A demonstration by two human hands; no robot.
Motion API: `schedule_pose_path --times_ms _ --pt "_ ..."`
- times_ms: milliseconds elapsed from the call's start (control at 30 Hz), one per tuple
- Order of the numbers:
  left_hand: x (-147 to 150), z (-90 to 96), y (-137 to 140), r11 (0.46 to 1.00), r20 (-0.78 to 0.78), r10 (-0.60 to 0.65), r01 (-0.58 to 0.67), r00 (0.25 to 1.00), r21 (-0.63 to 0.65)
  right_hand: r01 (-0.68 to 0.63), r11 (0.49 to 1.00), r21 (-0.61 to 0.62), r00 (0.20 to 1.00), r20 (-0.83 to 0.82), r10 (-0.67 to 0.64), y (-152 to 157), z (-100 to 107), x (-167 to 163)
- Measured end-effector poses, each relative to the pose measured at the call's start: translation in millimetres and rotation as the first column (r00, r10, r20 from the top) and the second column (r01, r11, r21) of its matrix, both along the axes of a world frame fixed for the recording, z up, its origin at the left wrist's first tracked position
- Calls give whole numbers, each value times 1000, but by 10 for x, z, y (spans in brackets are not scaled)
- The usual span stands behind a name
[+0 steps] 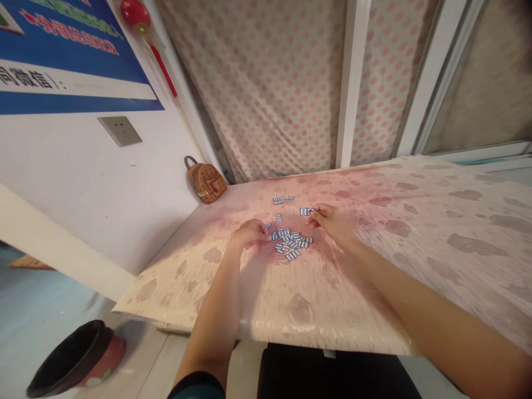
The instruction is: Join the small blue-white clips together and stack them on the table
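A loose pile of small blue-and-white striped pieces (292, 242) lies on the table, too small to tell exactly what they are. My right hand (328, 218), to the upper right of the pile, pinches a striped piece (306, 211) between thumb and fingertips. At the pile's left edge, my left hand (251, 231) has its fingers closed against a striped piece (274, 236). A single piece (279, 218) lies between the pile and two small groups farther back, a left group (277, 201) and a right group (289, 198).
The table (299, 307) wears a pale patterned cover. A small brown backpack-shaped bag (206, 180) rests at its far left corner against the wall. On the floor at lower left stands a dark-rimmed bin (102, 360). Behind the table hangs a dotted curtain (274, 88).
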State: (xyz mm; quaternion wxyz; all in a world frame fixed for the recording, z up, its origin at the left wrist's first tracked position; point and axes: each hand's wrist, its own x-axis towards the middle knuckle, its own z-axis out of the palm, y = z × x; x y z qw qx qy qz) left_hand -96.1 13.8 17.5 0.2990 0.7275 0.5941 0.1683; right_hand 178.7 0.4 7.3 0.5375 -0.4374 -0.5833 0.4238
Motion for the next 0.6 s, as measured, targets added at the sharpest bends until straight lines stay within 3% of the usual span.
schedule_pose_path --times_ms 133,300,600 --pt "24 18 -15 999 6 -10 10 1000 31 -4 1000 1 1000 -1 4 -13 4 -2" --pt "149 36 -77 954 112 -281 290 953 -78 -5 1000 -4 1000 17 5 -30 14 4" --pt "202 118 -132 969 60 -224 229 973 -94 -8 1000 -15 1000 15 8 -28 12 0"
